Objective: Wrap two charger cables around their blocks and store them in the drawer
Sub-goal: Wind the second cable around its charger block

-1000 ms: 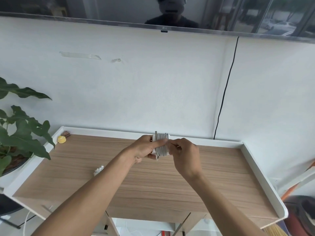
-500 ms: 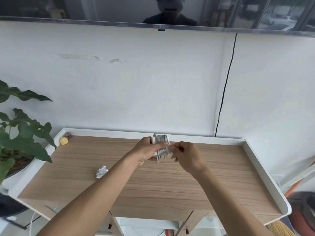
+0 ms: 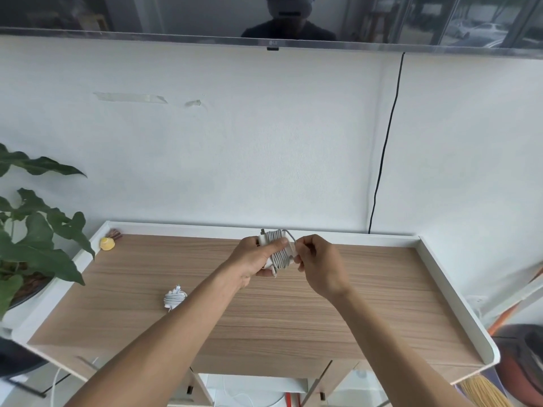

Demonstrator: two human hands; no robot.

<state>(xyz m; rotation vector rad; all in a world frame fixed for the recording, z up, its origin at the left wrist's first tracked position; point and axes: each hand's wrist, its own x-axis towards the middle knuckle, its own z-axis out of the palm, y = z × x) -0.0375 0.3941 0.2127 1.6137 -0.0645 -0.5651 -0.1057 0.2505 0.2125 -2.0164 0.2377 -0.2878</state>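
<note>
My left hand (image 3: pixel 253 257) grips cable-wrapped charger block (image 3: pixel 276 251), frame centre; right hand (image 3: pixel 318 264) pinches cable end (image 3: pixel 291 237); second wrapped charger (image 3: pixel 174 298) on desk (image 3: pixel 367 304), lower left.

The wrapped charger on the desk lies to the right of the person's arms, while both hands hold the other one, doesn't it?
Not quite. In the head view, the wrapped charger on the desk lies left of the arms, not right. The left hand and right hand do hold the other charger.

Both forearms extended forward, left hand (image 3: pixel 252 259) gripping, right hand (image 3: pixel 318 264) pinching, fingers curled
</note>
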